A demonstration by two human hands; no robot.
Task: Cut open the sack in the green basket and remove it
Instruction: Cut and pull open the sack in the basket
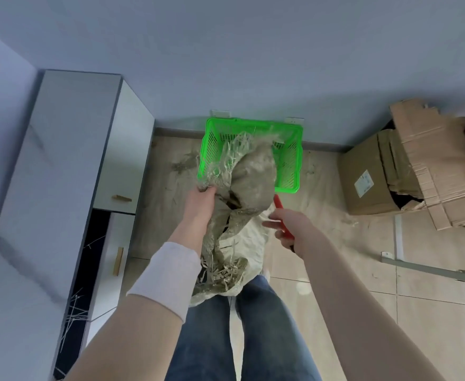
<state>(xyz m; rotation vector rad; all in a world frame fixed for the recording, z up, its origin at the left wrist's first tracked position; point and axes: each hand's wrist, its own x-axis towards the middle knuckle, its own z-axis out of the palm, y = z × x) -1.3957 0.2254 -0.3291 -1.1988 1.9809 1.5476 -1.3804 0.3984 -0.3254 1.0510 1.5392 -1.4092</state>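
Both your hands are up front: your left hand [201, 204] has its fingers clamped on the frayed woven sack [249, 188], lifted half out of the green basket [291, 160]; your right hand [289, 229] grips a red-handled cutter [279, 206] just beside it.

My left hand [201, 203] grips frayed sack [249, 182] lifted over green basket [291, 149] at 12 o'clock; right hand [289, 226] holds red cutter [279, 206].

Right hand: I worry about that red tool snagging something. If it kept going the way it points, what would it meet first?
Probably the sack: the right hand and its red tool point at the sack's raised fabric, before the green basket. Depth is unclear.
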